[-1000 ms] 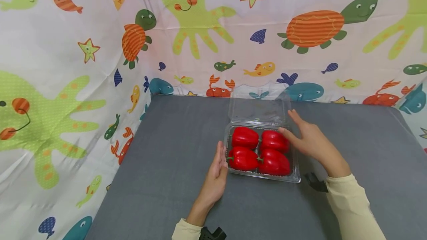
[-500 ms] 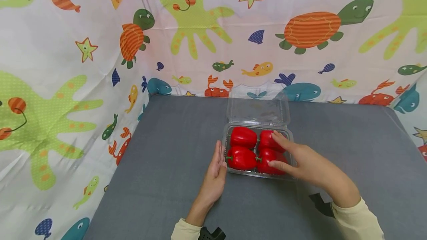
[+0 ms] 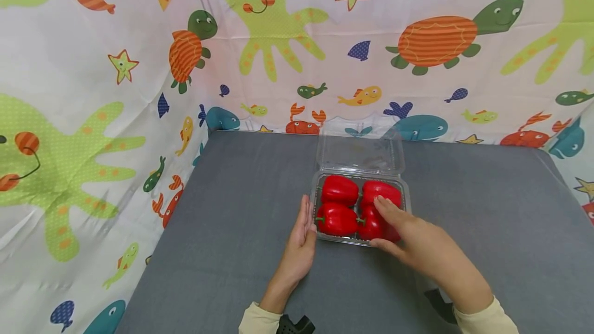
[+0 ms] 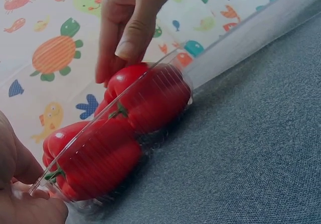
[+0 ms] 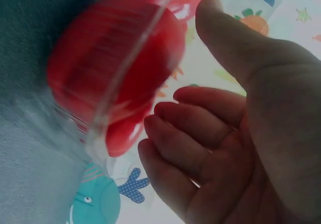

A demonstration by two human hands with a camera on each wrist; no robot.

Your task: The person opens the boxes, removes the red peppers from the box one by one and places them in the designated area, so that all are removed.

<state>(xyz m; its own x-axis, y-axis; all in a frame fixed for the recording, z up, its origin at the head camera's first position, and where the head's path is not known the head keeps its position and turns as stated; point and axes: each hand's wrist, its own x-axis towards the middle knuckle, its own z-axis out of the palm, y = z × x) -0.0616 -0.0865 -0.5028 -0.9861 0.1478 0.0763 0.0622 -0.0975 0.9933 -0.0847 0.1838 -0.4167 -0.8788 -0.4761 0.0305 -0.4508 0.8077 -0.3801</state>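
Observation:
Several red bell peppers (image 3: 337,219) with green stems lie in a clear plastic clamshell box (image 3: 331,238). Its transparent lid (image 3: 361,154) is folded back toward the printed cloth. My left hand (image 3: 297,251) rests along the box's left side with straight fingers, its thumb at the front corner; in the left wrist view its fingertips (image 4: 50,204) are right at the rim. Over the front right pepper (image 5: 120,58) hovers my right hand (image 3: 429,249), its fingers loosely spread. That hand partly covers this pepper and the box's right front corner in the head view.
The box stands on a grey cloth-covered table (image 3: 223,220). A white cloth (image 3: 297,4) printed with sea animals rises behind the table and along its left side.
My right hand has moved from beside the lid and back right pepper toward the front, over the front right pepper. The left hand and the box have stayed in place.

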